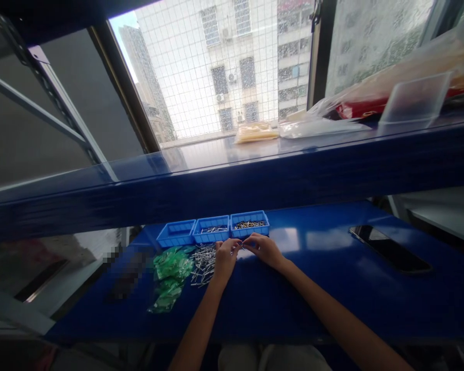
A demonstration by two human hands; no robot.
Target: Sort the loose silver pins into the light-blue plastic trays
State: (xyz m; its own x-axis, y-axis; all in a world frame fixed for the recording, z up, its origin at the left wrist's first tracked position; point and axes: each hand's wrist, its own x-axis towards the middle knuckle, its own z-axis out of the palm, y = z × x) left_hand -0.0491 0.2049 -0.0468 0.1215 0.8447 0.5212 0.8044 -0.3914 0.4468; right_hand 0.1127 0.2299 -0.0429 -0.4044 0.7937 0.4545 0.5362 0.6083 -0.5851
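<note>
My left hand (226, 253) and my right hand (263, 248) meet fingertip to fingertip in front of the blue bins. Both are closed in a pinch; whatever lies between the fingers is too small to make out. Beside my left hand spreads a loose pile of thin silvery metal pins (203, 264), partly hidden by that hand. Behind the hands stand three small blue bins in a row. The right bin (268, 230) contains silvery and brassy pieces, the middle bin (194, 237) some silvery pieces, and the left bin (170, 242) shows no contents.
Green plastic bags (172, 273) lie left of the pile. A black phone (390, 250) rests on the blue table (278, 309) at the right. Above the bins, a blue shelf (216, 188) crosses the view, carrying plastic bags (257, 132) and a clear container (415, 103).
</note>
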